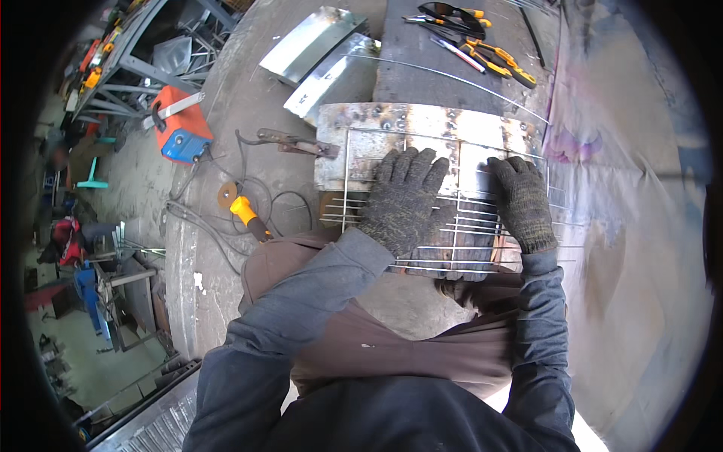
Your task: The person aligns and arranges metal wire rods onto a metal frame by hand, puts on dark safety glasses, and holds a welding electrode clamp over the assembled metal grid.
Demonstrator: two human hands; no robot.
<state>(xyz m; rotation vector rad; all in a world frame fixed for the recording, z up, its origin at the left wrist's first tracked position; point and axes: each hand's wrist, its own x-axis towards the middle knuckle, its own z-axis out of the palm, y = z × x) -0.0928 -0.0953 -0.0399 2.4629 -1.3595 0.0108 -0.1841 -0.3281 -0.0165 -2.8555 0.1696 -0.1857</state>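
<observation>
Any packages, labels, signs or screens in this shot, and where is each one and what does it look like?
No packages, signs or screens show clearly.
Welding machine: on the floor left of the workbench, a boxy orange body with a blue front panel; any label on it is too small to tell.
Left hand and right hand: gloved, flat on the wire grid, no labels nearby.
</observation>
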